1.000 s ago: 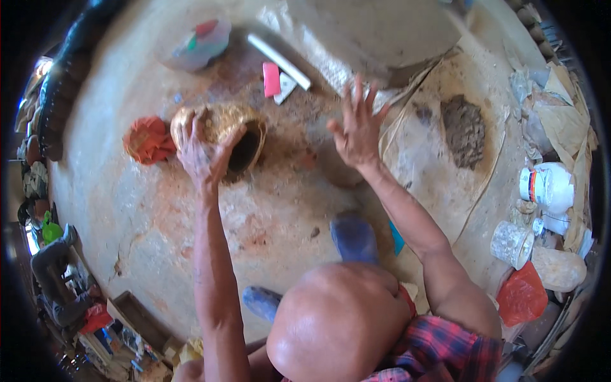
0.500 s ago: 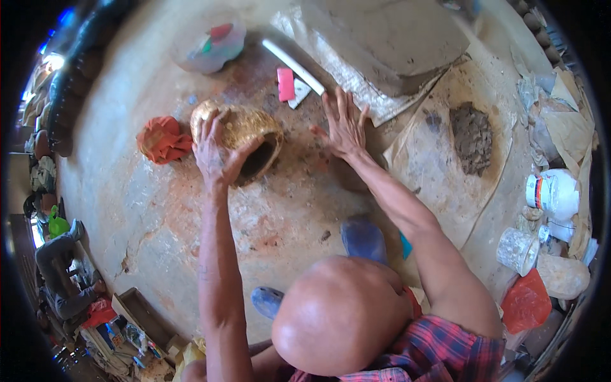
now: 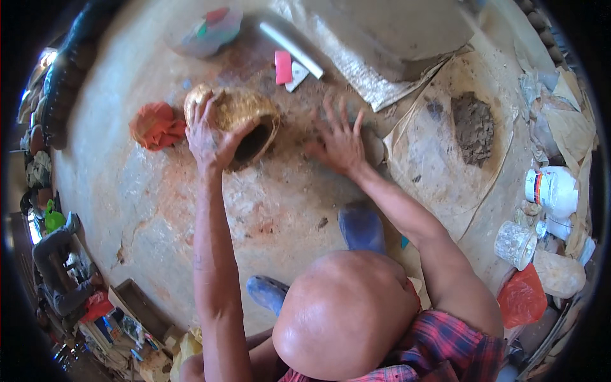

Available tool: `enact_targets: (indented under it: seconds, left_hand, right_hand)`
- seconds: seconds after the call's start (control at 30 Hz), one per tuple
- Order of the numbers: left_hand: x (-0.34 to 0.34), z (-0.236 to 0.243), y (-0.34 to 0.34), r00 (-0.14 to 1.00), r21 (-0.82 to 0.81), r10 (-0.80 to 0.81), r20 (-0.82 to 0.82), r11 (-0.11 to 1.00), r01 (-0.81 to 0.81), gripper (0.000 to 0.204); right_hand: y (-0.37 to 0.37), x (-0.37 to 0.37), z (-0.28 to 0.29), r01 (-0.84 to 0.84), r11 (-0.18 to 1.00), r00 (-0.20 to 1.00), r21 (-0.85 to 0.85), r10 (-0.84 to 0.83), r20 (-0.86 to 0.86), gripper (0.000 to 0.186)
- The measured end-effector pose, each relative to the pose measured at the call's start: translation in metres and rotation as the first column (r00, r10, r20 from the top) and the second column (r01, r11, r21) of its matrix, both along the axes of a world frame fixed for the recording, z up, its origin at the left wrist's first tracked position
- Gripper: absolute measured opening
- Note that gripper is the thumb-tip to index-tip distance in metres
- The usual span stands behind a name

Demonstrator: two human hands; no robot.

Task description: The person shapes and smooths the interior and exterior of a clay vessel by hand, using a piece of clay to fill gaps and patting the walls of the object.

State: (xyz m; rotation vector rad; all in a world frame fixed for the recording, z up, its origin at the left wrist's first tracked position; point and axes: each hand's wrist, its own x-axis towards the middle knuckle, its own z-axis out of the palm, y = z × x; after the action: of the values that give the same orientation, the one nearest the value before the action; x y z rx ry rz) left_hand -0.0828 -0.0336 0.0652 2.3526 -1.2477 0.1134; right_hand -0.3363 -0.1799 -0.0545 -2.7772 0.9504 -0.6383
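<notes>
A golden-brown, rough-skinned pot point(image 3: 245, 102) lies on its side on the floor, its dark round mouth turned toward the right and toward me. My left hand point(image 3: 210, 134) is laid over its left part, fingers curved across the top and thumb reaching along toward the rim. To the right of the pot, my right hand point(image 3: 340, 140) is held low over the bare floor, fingers spread and slightly blurred, with nothing in it. Crumpled orange-red cloth or plastic point(image 3: 156, 127) sits just left of the pot.
Beyond my hands lie a pink block point(image 3: 283, 67), a white flat piece point(image 3: 296, 76) and a white bar point(image 3: 291, 49). A clear plastic bag point(image 3: 203, 35) is farther left. Dark clay point(image 3: 474, 130) rests on a sheet point(image 3: 433, 159) at right, near white buckets point(image 3: 552, 191). Someone's leg point(image 3: 54, 254) shows at far left.
My right hand has drawn back toward me, away from the end of the white bar. My left hand stays on the pot. The whole view has shifted slightly.
</notes>
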Motion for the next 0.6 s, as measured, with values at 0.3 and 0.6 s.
enact_targets:
  seconds: [0.3,0.6]
  left_hand:
    - [0.007,-0.004,-0.007,0.997,0.007,-0.010,-0.072,1.000,0.011,0.094]
    - [0.009,-0.009,0.006,0.998,0.039,-0.005,-0.064,0.999,0.007,0.090]
  right_hand:
    - [0.012,-0.029,-0.019,-0.147,0.977,0.969,0.152,0.173,-0.175,0.105]
    - [0.015,-0.045,-0.012,-0.149,0.964,0.988,0.221,0.138,0.065,0.105]
